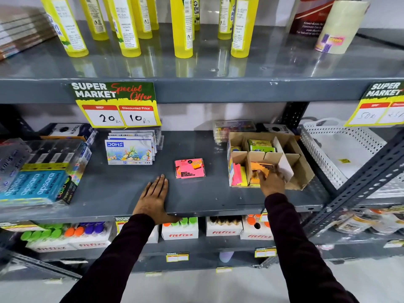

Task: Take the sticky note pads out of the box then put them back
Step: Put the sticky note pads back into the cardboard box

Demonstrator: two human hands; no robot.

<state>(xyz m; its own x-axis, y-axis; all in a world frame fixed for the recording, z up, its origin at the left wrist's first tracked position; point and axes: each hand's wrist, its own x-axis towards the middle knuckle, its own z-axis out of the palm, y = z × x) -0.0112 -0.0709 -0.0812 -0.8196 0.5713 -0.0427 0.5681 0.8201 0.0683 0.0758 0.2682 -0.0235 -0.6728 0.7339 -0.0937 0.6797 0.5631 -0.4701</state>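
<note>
A divided cardboard box (300,169) stands on the right of the grey middle shelf (196,193). My right hand (272,181) reaches into its front middle compartment, fingers closed on an orange sticky note pad (260,167). Pink and yellow pads (239,178) stand in the front left compartment, and green pads (261,146) fill a back one. A wrapped pink sticky note pad (189,168) lies flat on the shelf, left of the box. My left hand (154,199) rests palm down at the shelf's front edge, holding nothing.
Doms colour boxes (130,152) stand behind my left hand and Apsara packs (37,186) sit far left. A white perforated basket (341,149) is right of the box. Yellow bottles (183,27) line the shelf above, and a price sign (118,103) hangs from its edge.
</note>
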